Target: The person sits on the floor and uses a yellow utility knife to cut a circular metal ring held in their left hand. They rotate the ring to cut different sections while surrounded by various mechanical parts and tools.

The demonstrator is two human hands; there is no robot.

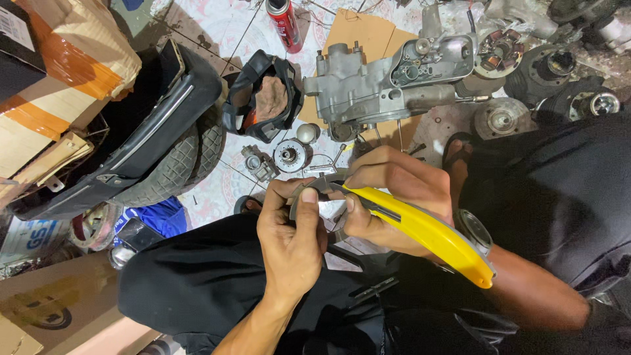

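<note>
My right hand (394, 190) grips a yellow utility knife (427, 230), its blade end pointing left toward the piece in my other hand. My left hand (292, 236) pinches a small curved grey metal part (309, 192) between thumb and fingers, right against the knife's tip. Both hands hover over my lap in black trousers. A wristwatch (474, 230) sits on my right wrist.
A grey engine casing (368, 89) lies on cardboard ahead. Round engine parts (559, 66) sit at upper right, small gears and fittings (289, 156) on the tiled floor. A tyre with a black fender (171, 151) stands left, by taped cardboard boxes (59, 72). A red spray can (284, 23) stands at the top.
</note>
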